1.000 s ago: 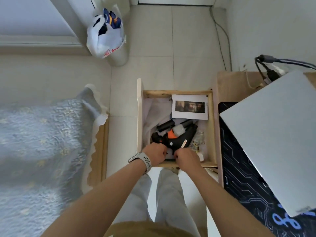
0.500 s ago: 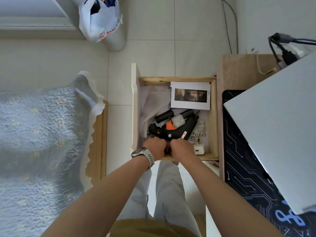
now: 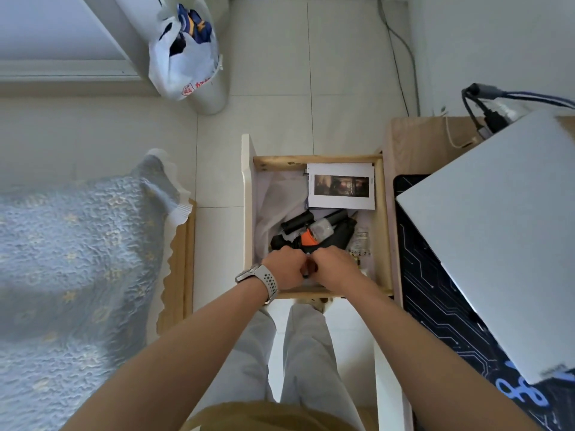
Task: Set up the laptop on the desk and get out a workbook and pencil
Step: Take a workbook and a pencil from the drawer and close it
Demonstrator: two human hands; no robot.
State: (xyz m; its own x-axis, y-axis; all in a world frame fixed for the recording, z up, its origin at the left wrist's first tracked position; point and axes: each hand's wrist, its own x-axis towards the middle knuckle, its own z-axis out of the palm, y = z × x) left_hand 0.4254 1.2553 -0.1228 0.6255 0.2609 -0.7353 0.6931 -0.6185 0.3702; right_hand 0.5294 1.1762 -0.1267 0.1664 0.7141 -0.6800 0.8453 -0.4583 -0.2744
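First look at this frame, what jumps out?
Both hands, left hand and right hand, meet low in the open wooden drawer, fingers curled over something hidden. Beyond them lies a black-and-orange glue gun. At right, a closed silver laptop sits on the desk mat.

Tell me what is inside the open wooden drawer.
The drawer holds a white booklet with a dark photo, a black and orange tool and plastic packets. Both hands cover the near end.

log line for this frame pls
stage: searching open drawer | both hands: left hand, right hand curled, contents hidden | laptop: closed on desk | workbook, pencil: not seen
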